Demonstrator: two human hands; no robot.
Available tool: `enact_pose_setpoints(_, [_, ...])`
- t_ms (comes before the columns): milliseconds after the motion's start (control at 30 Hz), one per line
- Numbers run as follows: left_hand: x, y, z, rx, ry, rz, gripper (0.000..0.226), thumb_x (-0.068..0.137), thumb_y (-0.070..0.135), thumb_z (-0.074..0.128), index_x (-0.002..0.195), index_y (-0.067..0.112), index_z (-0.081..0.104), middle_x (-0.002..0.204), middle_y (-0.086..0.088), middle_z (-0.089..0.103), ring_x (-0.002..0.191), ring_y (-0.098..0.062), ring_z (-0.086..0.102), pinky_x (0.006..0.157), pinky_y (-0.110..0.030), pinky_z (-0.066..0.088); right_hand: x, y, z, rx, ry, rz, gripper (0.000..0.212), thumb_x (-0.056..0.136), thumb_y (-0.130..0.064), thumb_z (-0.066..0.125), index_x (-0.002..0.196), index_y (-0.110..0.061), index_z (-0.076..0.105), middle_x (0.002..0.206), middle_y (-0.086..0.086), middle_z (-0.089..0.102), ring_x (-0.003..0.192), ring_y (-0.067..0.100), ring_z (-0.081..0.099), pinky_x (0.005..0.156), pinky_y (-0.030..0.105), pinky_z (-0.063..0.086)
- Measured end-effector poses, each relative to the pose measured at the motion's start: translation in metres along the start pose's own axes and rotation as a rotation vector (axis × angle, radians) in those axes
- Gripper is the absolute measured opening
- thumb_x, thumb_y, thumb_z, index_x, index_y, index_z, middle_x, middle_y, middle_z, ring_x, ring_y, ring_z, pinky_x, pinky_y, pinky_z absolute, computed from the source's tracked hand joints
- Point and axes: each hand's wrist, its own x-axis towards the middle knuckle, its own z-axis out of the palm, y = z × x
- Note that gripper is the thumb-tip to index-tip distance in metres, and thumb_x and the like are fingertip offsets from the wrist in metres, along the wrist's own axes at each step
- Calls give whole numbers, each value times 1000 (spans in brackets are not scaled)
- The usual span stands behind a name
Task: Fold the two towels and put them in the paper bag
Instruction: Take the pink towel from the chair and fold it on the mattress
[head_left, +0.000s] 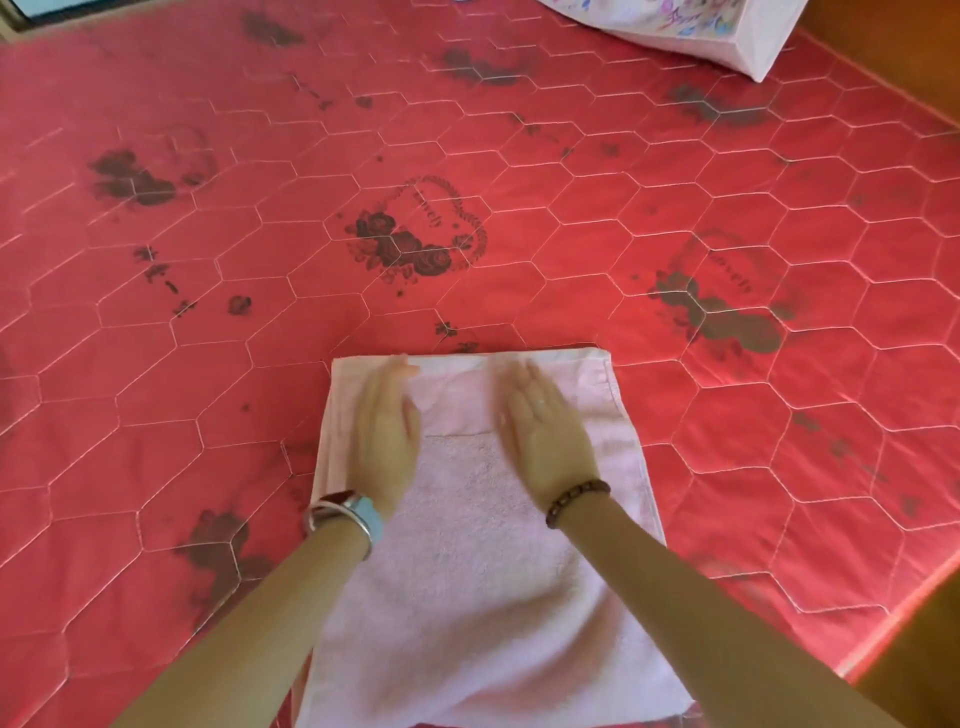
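Head view: pink towel (483, 545) lies folded on the red quilted bed (208, 364), near its front edge. Left hand (384, 441) and right hand (545, 436) rest flat on its far half, fingers extended, each grip apart, clasping nothing. Paper bag (717, 31) sits far right, well apart.

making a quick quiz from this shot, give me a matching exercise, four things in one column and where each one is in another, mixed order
Things:
1. pink towel
2. paper bag
3. beaded bracelet
4. watch

Places:
A. on the left wrist
B. far right corner of the red quilted cover
C. flat on the cover under both hands
D. on the right wrist

Pairs: 1-C, 2-B, 3-D, 4-A
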Motion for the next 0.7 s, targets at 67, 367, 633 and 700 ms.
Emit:
enact_pose_setpoints(67, [-15, 6, 16, 67, -155, 72, 43, 96, 1, 44, 138, 3, 53, 148, -13, 50, 139, -25, 45, 120, -19, 20, -7, -9, 15, -67, -112, -92, 47, 104, -26, 35, 146, -7, 41, 153, 10, 40, 146, 25, 30, 119, 44, 28])
enact_pose_setpoints(367, [-13, -16, 8, 647, -314, 253, 64, 105, 43, 20, 157, 5, 23, 164, -10, 21, 153, -20, 21, 123, -42, 20, -6, 18, 8, -258, -241, 86, 70, 100, -58, 9, 156, -18, -5, 163, -2, -7, 151, 18, -9, 123, 41, -2])
enact_pose_setpoints(633, [-18, -33, -4, 473, -240, 61, 63, 105, 39, 21, 156, 2, 19, 165, -12, 13, 155, -23, 8, 126, -38, 5, -12, 36, -8, -234, -179, 248, 74, 98, -58, 8, 156, -13, -1, 164, 3, -1, 152, 21, -3, 124, 40, 2])
enact_pose_setpoints(700, [-23, -31, -10, 355, -142, -6, 56, 105, 29, 31, 153, -1, 29, 163, -15, 26, 152, -26, 20, 125, -36, 12, -17, 36, -14, -104, -139, 266, 69, 101, -49, 23, 156, -11, 8, 164, 6, 5, 152, 23, 0, 124, 40, 2])
